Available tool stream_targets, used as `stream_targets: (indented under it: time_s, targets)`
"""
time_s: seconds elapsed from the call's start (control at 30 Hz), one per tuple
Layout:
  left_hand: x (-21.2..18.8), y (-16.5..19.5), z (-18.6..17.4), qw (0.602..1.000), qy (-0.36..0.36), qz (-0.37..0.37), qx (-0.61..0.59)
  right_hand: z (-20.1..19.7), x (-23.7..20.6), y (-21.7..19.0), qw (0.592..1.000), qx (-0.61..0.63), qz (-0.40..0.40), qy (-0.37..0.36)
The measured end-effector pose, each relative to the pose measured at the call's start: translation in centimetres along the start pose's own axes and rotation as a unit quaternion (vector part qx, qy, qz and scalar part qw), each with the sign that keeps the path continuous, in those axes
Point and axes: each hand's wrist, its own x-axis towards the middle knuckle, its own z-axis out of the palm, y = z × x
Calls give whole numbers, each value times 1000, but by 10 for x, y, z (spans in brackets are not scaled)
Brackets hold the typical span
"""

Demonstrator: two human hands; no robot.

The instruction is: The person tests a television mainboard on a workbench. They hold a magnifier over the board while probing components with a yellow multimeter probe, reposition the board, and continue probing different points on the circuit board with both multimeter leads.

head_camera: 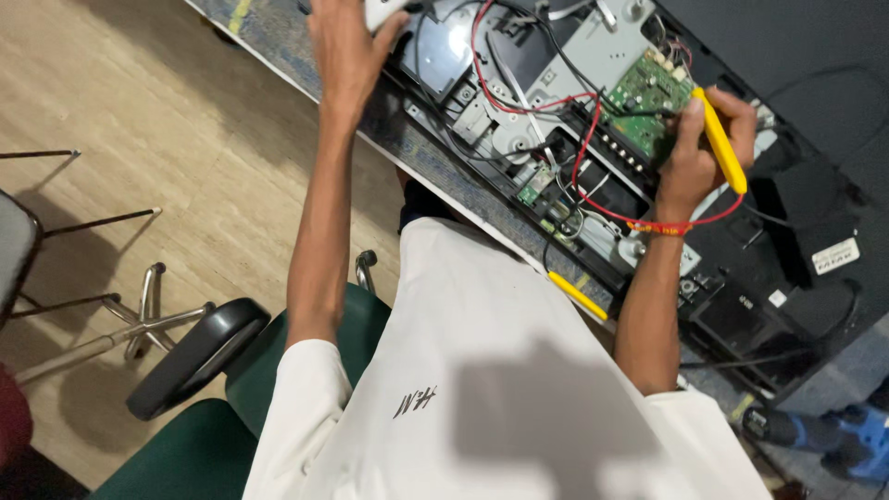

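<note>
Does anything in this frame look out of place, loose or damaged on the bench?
The opened device lies with its cover off, its red wires looping loose across the green circuit board. A second yellow tool lies at the table edge, partly hidden behind the person's shoulder. No visible damage.

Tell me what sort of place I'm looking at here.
Probably an electronics repair workbench in a workshop or office. An opened black device with bare metal chassis lies on the bench, its green circuit board and red wires exposed. The right hand holds a yellow-handled screwdriver; a green office chair stands on wood-look flooring.
</note>
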Motion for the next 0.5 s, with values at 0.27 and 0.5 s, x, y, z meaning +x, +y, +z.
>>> stream_targets:
  time_s: [0.27,0.5]
  targets:
    - [-56,68,-13,985,104,15,-140,0,-3,-3,1000,-15,-5,12]
    - [-144,165,6,914,-205,185,-298,0,-2,-7,999,-31,-8,9]
